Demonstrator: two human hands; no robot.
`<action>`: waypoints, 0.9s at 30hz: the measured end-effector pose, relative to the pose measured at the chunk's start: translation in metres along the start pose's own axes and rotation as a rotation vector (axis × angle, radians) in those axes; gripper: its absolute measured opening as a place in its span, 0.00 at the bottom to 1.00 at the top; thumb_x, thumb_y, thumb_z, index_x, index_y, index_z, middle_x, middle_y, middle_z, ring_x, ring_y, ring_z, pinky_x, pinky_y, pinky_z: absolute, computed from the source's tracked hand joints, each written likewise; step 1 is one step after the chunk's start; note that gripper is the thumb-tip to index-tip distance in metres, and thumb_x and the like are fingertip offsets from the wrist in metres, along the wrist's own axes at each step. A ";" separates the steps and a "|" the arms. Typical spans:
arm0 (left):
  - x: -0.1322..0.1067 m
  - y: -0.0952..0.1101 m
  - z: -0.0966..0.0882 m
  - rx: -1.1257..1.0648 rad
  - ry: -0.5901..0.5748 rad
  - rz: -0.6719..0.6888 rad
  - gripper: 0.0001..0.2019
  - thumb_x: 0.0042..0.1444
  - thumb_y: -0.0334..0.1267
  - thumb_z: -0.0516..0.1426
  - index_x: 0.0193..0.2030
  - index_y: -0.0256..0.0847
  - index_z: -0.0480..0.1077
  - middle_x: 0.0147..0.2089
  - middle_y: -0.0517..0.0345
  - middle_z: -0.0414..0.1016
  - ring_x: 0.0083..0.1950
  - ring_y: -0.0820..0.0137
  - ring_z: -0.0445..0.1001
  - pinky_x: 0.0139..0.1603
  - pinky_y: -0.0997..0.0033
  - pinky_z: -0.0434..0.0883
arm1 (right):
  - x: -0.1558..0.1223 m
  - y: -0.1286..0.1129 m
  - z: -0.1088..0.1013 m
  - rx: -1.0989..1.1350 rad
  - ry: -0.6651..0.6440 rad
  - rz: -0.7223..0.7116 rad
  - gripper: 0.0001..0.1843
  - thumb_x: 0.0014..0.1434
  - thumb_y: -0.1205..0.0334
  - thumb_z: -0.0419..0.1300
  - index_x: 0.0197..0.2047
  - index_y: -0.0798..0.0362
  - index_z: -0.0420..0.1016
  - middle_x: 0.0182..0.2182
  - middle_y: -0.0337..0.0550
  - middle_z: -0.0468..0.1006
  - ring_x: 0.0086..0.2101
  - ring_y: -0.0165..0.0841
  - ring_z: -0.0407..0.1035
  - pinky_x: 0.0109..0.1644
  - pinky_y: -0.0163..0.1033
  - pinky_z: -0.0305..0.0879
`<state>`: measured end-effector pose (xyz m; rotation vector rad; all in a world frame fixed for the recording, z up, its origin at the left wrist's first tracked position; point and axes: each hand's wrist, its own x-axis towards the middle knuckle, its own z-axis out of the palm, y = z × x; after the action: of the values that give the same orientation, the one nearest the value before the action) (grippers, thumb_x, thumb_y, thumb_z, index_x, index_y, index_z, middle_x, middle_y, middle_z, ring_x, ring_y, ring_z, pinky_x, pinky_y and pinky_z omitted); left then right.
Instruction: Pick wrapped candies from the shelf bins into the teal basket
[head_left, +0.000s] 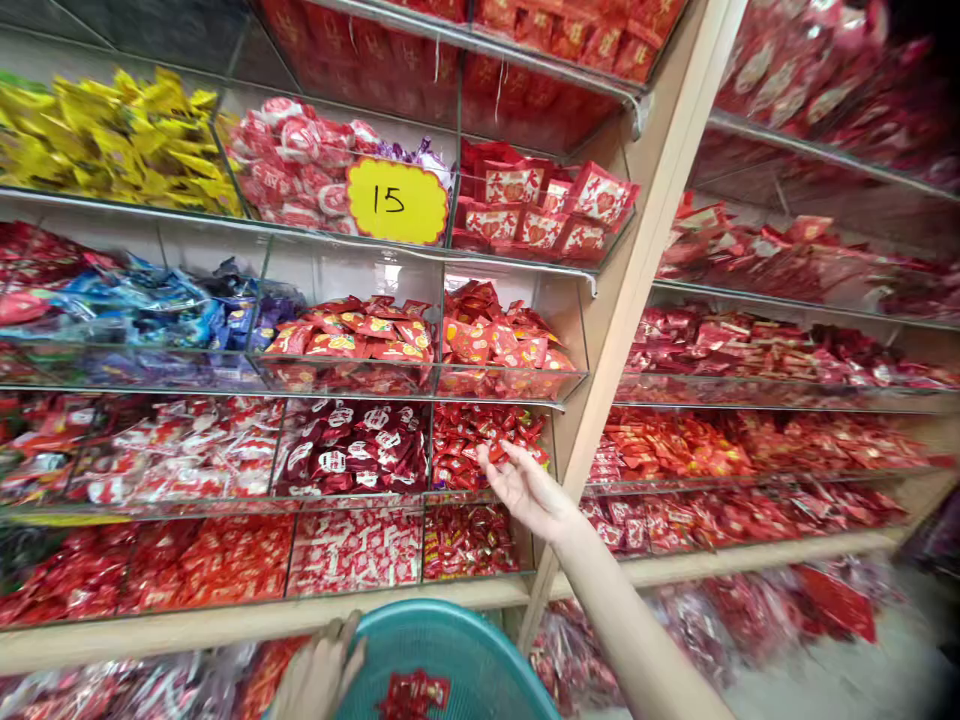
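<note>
My left hand (319, 672) grips the left rim of a teal plastic basket (450, 635) at the bottom of the view. Inside the basket lie a few red-wrapped candies (414, 694). Reaching up from the lower right, my right hand (529, 490) has its palm turned upward and its fingers loosely apart, with nothing seen in them. Its fingertips are in front of a compartment of small red-wrapped candies (457, 445); whether they touch any candy I cannot tell.
Clear-walled shelves hold yellow packets (112, 140), blue packets (142, 300) and dark red packets (356, 445). A yellow tag (397, 200) reads 15. A wooden upright (637, 260) divides the shelving. Bagged goods (780, 615) sit beneath the lower board.
</note>
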<state>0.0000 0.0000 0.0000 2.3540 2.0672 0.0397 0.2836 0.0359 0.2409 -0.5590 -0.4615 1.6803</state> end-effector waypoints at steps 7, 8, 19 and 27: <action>0.001 -0.002 0.002 -0.026 0.022 -0.006 0.24 0.63 0.40 0.39 0.62 0.39 0.62 0.58 0.45 0.73 0.54 0.60 0.74 0.53 0.59 0.72 | 0.003 -0.004 0.000 -0.007 0.029 -0.043 0.07 0.54 0.66 0.64 0.35 0.53 0.68 0.30 0.39 0.77 0.31 0.28 0.75 0.33 0.30 0.75; 0.001 -0.003 0.003 -0.031 0.023 -0.005 0.24 0.63 0.41 0.40 0.62 0.39 0.62 0.58 0.45 0.72 0.55 0.61 0.74 0.54 0.59 0.71 | 0.004 -0.005 0.000 -0.029 0.037 -0.049 0.08 0.54 0.66 0.64 0.35 0.53 0.68 0.29 0.38 0.76 0.30 0.26 0.75 0.31 0.28 0.74; 0.001 -0.006 0.016 -0.047 0.055 -0.036 0.24 0.61 0.42 0.43 0.63 0.42 0.61 0.61 0.47 0.69 0.60 0.60 0.70 0.58 0.58 0.69 | 0.042 -0.020 -0.008 -1.457 -0.167 -0.516 0.13 0.50 0.59 0.66 0.40 0.52 0.73 0.26 0.33 0.71 0.25 0.26 0.64 0.29 0.32 0.62; -0.002 -0.005 0.013 -0.055 0.042 -0.037 0.24 0.62 0.42 0.43 0.63 0.42 0.60 0.61 0.48 0.70 0.60 0.62 0.70 0.60 0.60 0.68 | 0.056 -0.017 0.006 -2.323 -0.475 -0.560 0.24 0.53 0.73 0.61 0.54 0.50 0.71 0.42 0.45 0.71 0.41 0.34 0.68 0.41 0.35 0.58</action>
<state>-0.0052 -0.0009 -0.0129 2.3025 2.0992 0.1452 0.2853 0.0937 0.2500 -1.3285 -2.5911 -0.0425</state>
